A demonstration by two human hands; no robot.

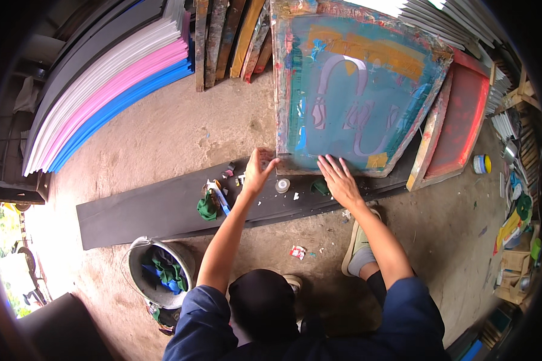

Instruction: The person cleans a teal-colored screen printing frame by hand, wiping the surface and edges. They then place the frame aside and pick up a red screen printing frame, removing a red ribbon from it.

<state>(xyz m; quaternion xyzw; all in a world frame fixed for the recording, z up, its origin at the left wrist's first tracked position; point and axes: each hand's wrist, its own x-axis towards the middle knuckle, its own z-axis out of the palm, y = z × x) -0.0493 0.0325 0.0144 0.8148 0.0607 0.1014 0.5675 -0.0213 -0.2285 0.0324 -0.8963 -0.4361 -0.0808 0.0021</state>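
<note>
the left hand (258, 174) was partly open, thumb spread, at the lower left corner of a large wooden-framed screen with blue-green mesh (367, 102); whether its thumb touched the frame could not be told. just beside it, a small round whitish roll (282, 185) lay on a long flat black sheet (141, 216). the screen filled the upper centre. the right hand (343, 185), fingers extended and grasping nothing, rested against its lower edge. further right stood a red-meshed wooden frame (457, 123).

Framed screen (343, 90) partly beyond top edge
</note>
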